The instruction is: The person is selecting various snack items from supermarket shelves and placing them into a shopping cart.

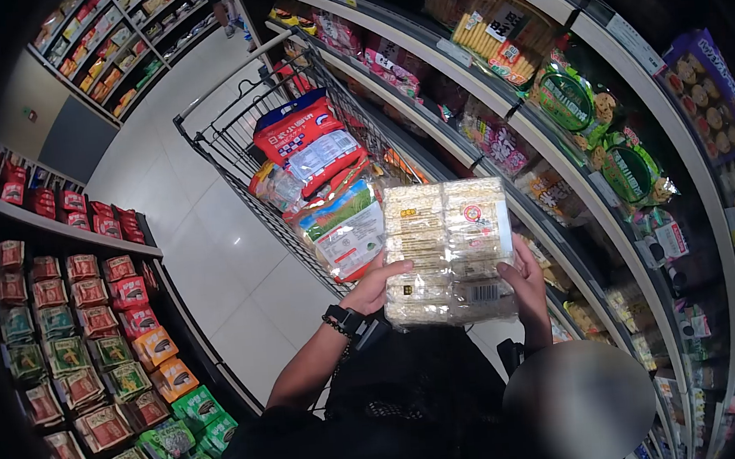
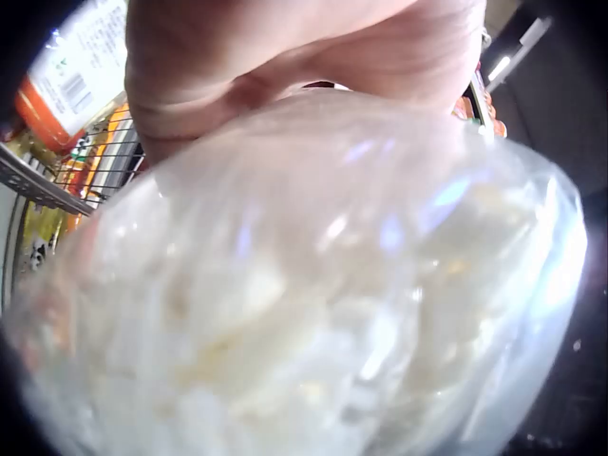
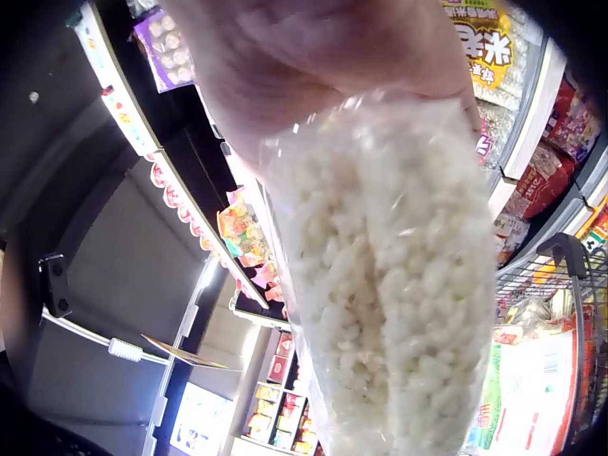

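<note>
A clear plastic pack of pale puffed-grain bars (image 1: 447, 253) is held up in front of the body, its printed label and barcode facing the head camera. The left hand (image 1: 368, 286) grips its left edge, thumb lying over the front. On the right edge, the right hand (image 1: 525, 279) holds it with the thumb near the barcode. In the left wrist view the shiny wrapper (image 2: 313, 285) fills the space below the left hand (image 2: 304, 57). White puffed grains (image 3: 389, 275) show through the pack's side under the right hand (image 3: 332, 57).
A wire shopping cart (image 1: 248, 191) stands just beyond the pack, holding a red bag (image 1: 309, 143) and a clear bag with a green and blue print (image 1: 346, 231). Curved shelves of packaged snacks (image 1: 564, 97) run along the right. Racks of small packets (image 1: 91, 337) line the left.
</note>
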A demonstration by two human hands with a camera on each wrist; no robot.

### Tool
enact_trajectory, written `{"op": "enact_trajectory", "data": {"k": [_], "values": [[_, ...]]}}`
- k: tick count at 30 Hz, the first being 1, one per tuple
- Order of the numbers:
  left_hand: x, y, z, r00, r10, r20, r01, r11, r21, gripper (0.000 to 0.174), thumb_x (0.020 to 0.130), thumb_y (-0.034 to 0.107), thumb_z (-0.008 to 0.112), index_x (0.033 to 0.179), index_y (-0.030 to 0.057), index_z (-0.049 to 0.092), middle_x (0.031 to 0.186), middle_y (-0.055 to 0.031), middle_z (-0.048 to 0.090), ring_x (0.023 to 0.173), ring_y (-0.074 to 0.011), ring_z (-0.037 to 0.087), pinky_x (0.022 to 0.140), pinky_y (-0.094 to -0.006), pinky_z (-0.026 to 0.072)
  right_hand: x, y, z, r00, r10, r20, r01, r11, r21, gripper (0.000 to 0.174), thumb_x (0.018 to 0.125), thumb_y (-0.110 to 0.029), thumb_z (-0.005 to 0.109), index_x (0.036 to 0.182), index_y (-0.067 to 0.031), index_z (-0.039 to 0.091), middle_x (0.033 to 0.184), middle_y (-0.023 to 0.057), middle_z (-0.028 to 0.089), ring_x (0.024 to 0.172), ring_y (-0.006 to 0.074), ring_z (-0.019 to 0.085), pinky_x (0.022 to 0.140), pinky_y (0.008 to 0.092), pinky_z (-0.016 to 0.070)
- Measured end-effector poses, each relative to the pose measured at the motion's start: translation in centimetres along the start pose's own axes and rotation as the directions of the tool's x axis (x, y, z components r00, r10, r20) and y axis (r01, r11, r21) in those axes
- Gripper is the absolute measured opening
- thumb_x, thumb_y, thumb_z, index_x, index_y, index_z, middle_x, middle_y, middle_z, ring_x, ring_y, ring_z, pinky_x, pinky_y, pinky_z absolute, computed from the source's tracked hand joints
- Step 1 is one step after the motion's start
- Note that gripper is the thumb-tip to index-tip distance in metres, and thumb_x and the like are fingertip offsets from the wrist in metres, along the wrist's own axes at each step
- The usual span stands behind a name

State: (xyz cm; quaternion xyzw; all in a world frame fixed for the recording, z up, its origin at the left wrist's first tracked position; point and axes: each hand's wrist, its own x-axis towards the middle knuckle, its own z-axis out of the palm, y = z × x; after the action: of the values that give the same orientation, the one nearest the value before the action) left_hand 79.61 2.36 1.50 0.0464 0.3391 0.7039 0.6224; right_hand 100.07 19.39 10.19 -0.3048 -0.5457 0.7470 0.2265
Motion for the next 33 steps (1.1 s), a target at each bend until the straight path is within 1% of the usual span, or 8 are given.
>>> {"op": "enact_trajectory", "data": {"k": [11,17,19,20,22,26,28,33], "values": [[-0.8,15.7,-2.5,0.855,0.481,-0.196,-0.449,0.874,0.187,0.054,0.084,0.014,0.061,0.130,0.0023,0.035,0.123,-0.0158,0.051,0.108,-0.0264,0.055,0.090,-0.0413,0.0489,-2.1,0.3,-0.8,0.992,0.089,0.083,-0.077,0.987,-0.143,0.046,0.086,-0.021,0.055,0.125,0.0006,0.045,0.110,0.0109,0.060,0.087,0.0174,0.061,0.069,0.0238,0.0406],[3.2,22.4,-10.4,0.665,0.615,-0.423,-0.097,0.634,0.767,0.056,0.085,0.028,0.061,0.126,-0.0033,0.040,0.115,-0.0158,0.056,0.109,-0.0233,0.053,0.089,-0.0330,0.0441,-3.6,1.1,-1.2,0.993,0.113,0.028,-0.111,0.991,-0.071,0.041,0.086,-0.018,0.054,0.122,-0.0005,0.047,0.106,0.0114,0.060,0.086,0.0180,0.062,0.070,0.0251,0.0429],[6.8,20.3,-17.9,0.670,0.702,-0.241,-0.098,0.406,0.909,0.058,0.085,0.023,0.060,0.131,-0.0053,0.037,0.117,-0.0178,0.056,0.111,-0.0234,0.052,0.095,-0.0310,0.0389,-4.4,0.9,-1.1,0.984,0.178,-0.026,-0.180,0.973,-0.144,0.039,0.085,-0.014,0.053,0.121,-0.0005,0.048,0.106,0.0121,0.060,0.085,0.0178,0.062,0.070,0.0260,0.0439],[7.6,17.9,-19.0,0.669,0.723,-0.173,0.169,0.079,0.983,0.054,0.084,0.018,0.060,0.128,-0.0047,0.041,0.118,-0.0160,0.055,0.108,-0.0216,0.052,0.093,-0.0316,0.0404,-4.8,1.5,-1.4,0.987,0.157,-0.043,-0.161,0.979,-0.123,0.035,0.084,-0.012,0.055,0.118,-0.0029,0.051,0.103,0.0082,0.061,0.082,0.0154,0.062,0.068,0.0250,0.0442],[9.4,12.1,-20.8,0.905,0.387,-0.176,-0.039,0.488,0.872,0.049,0.081,0.023,0.063,0.123,0.0024,0.049,0.116,-0.0143,0.057,0.109,-0.0242,0.053,0.094,-0.0314,0.0387,-6.0,1.8,-1.5,0.983,0.172,-0.060,-0.177,0.980,-0.086,0.034,0.084,-0.011,0.057,0.117,-0.0043,0.052,0.102,0.0070,0.061,0.083,0.0142,0.061,0.070,0.0248,0.0451],[7.8,2.8,-9.8,0.959,-0.162,-0.235,0.283,0.443,0.851,0.012,0.076,0.013,0.057,0.086,0.0132,0.051,0.079,0.0047,0.050,0.070,-0.0069,0.047,0.060,-0.0228,0.0411,-7.9,2.9,-2.4,0.980,0.176,-0.090,-0.179,0.983,-0.033,0.033,0.085,-0.012,0.060,0.116,-0.0046,0.052,0.098,0.0053,0.060,0.086,0.0145,0.060,0.076,0.0261,0.0474],[8.3,-3.0,-8.7,0.991,-0.099,-0.095,0.135,0.576,0.806,0.018,0.075,0.008,0.063,0.087,0.0050,0.050,0.083,-0.0003,0.053,0.076,-0.0130,0.052,0.074,-0.0260,0.0441,-8.6,2.6,-2.7,0.983,0.163,-0.087,-0.168,0.984,-0.056,0.033,0.085,-0.011,0.059,0.117,-0.0038,0.052,0.097,0.0050,0.059,0.085,0.0145,0.060,0.077,0.0267,0.0479],[8.9,-11.6,-10.0,0.995,0.084,0.048,-0.058,0.119,0.991,0.062,0.064,0.000,0.067,0.119,-0.0002,0.039,0.107,-0.0119,0.054,0.100,-0.0238,0.054,0.089,-0.0346,0.0429,-10.7,3.0,-4.9,0.989,0.078,-0.123,-0.092,0.989,-0.113,0.031,0.087,-0.008,0.055,0.118,-0.0035,0.051,0.101,0.0039,0.061,0.083,0.0122,0.061,0.075,0.0247,0.0469]]}}
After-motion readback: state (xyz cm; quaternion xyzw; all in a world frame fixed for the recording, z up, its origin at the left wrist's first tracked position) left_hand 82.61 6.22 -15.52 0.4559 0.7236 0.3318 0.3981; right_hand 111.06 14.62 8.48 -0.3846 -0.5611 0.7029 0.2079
